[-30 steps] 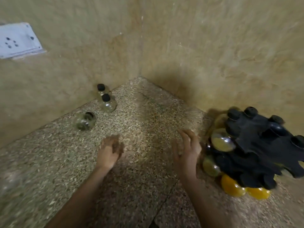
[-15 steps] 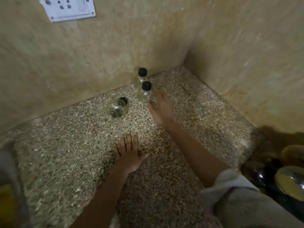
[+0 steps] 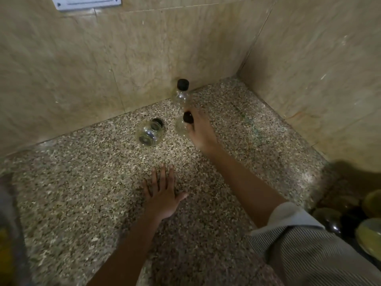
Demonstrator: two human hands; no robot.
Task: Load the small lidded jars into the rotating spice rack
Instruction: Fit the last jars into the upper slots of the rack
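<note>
Head cam: right hand (image 3: 201, 132) fingers curled round nearer clear glass jar with black lid (image 3: 182, 126), which stands upright on the speckled stone counter (image 3: 82, 193). Left hand (image 3: 162, 196) lies flat on the counter, fingers spread, holding nothing. Second upright jar (image 3: 181, 93) sits just behind, against the beige tiled wall (image 3: 144, 54). Third jar (image 3: 149, 133) lies tipped on its side, just left. Black spice rack (image 3: 350, 219) is at the lower right edge, blurred, well apart from the jars.

Speckled counter (image 3: 82, 203) carries 1 tipped jar (image 3: 148, 134) and 1 upright jar (image 3: 181, 96)
</note>
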